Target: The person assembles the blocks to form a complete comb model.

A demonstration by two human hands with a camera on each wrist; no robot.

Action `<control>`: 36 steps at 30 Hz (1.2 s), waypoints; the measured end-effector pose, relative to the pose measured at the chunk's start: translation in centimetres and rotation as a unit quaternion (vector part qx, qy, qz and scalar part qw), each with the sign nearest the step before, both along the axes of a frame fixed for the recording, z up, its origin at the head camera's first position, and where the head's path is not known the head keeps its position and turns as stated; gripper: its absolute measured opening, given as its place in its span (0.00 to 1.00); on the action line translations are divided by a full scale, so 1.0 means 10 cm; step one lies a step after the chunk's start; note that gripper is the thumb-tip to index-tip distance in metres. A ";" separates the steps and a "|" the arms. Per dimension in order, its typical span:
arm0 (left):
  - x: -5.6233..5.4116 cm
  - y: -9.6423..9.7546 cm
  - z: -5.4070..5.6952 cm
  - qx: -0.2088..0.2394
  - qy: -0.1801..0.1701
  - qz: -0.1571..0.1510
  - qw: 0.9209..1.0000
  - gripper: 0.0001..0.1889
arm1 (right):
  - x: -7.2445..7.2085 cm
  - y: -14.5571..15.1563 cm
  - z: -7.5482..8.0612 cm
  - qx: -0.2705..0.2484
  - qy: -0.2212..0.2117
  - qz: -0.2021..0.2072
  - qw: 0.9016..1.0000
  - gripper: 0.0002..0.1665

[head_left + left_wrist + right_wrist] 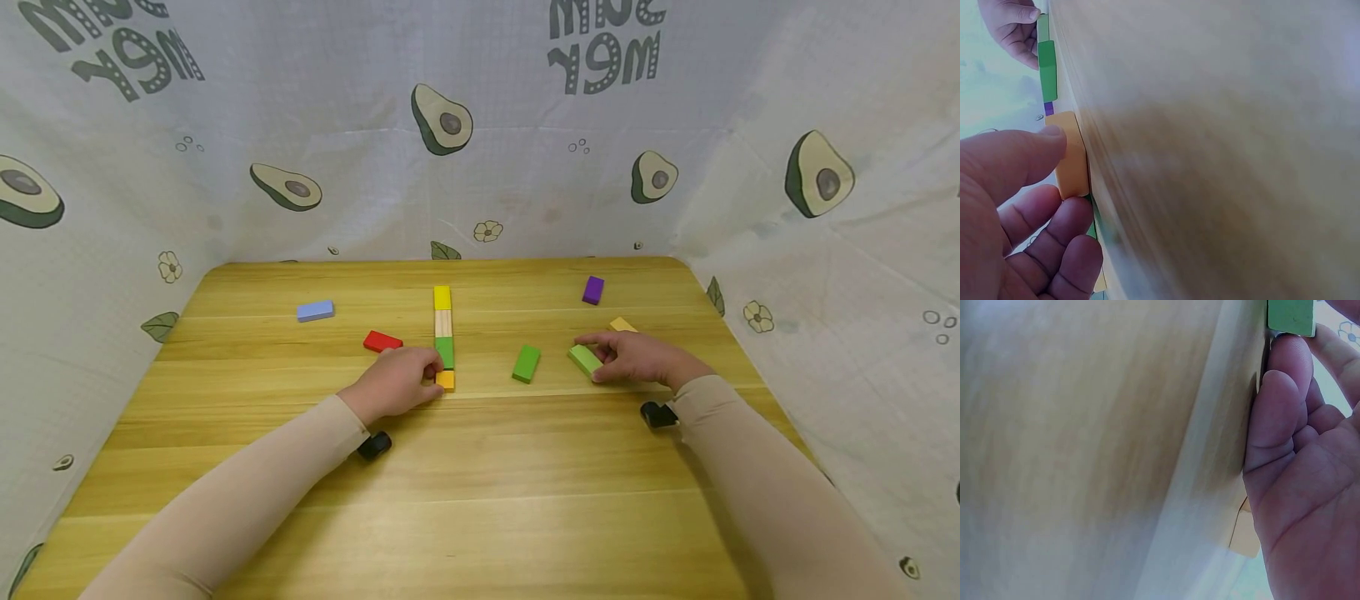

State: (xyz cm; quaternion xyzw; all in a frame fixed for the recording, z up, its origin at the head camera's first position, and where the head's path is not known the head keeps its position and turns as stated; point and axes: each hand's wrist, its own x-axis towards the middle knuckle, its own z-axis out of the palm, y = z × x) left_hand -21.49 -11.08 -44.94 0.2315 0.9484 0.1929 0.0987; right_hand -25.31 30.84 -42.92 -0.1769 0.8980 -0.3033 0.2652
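A row of blocks runs away from me on the table: a yellow block at the far end, a pale wood block, a green block and an orange block nearest me. My left hand pinches the orange block between thumb and fingers; the left wrist view shows the thumb on its side. Over on the right, my right hand holds a light green block by its two ends, low at the table. Part of that block shows in the right wrist view.
Between the hands lies another green block. A red block sits just beyond my left hand, a light blue one farther left. Behind my right hand are a tan block and a purple block. A printed cloth encloses the table.
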 end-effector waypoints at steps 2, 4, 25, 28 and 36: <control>0.00 0.00 0.00 0.002 0.001 0.001 1.000 0.14 | 0.00 0.00 0.00 0.000 0.000 0.000 1.000 0.42; 0.00 0.00 0.00 0.002 0.002 0.002 1.000 0.14 | 0.00 0.00 -0.01 0.001 0.000 -0.001 1.000 0.42; -0.03 0.00 0.00 0.010 -0.008 0.012 1.000 0.14 | -0.02 0.02 -0.03 0.003 0.004 -0.006 1.000 0.42; -0.03 0.00 0.01 0.012 -0.008 0.011 1.000 0.14 | -0.02 0.02 -0.04 0.006 0.009 -0.005 1.000 0.42; -0.02 0.00 0.02 0.012 -0.010 0.009 1.000 0.14 | -0.02 0.01 -0.06 0.004 0.014 -0.003 1.000 0.42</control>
